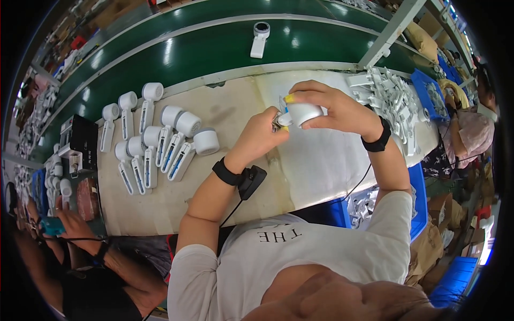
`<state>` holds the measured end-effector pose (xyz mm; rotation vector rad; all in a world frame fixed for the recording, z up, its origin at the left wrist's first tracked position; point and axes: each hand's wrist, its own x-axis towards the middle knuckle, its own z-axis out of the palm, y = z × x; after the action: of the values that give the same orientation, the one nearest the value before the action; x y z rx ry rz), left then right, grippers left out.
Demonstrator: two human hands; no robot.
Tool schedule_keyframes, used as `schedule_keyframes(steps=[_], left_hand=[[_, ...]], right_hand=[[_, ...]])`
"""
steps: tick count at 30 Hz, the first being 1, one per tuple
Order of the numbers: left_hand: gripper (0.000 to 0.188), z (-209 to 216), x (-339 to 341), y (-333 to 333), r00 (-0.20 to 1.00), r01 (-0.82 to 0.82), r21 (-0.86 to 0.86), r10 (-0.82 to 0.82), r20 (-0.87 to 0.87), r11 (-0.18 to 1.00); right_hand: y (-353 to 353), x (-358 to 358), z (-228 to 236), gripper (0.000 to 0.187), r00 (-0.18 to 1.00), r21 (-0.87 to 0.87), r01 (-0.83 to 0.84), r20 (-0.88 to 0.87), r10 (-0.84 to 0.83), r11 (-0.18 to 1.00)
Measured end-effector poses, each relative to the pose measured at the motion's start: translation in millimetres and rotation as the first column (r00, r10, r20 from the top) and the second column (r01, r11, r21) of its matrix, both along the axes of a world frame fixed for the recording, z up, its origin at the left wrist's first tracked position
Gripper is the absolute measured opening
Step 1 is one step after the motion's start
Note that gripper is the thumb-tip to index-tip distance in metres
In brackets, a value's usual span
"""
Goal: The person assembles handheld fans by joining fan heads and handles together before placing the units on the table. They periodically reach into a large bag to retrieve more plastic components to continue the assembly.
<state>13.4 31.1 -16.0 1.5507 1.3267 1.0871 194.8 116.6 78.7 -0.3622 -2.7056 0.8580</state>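
Gripping white round-headed device (304, 113) w/ right hand (334, 109), fingers clamped; left hand (261, 136) fingers pinched at its end.

A pale worktable (316, 171) flanks a glossy green conveyor belt (214, 48) reflecting overhead lights.

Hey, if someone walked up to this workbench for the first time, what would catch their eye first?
Most likely the two hands at the middle of the bench: the right hand grips a small white round-headed device while the left hand works at its end with a small tool. Next, the cluster of matching white devices lying in rows on the left of the bench top. Behind runs a green conveyor belt carrying one lone white unit.
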Motion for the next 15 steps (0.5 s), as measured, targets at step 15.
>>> schedule_keyframes(steps=[15], left_hand=[[0.034,2,12,-6,0.969,-0.006,0.111,0.033,-0.245,0.994]], right_hand=[[-17,9,4,0.048,0.989,0.124,0.045,0.135,-0.062,0.991]])
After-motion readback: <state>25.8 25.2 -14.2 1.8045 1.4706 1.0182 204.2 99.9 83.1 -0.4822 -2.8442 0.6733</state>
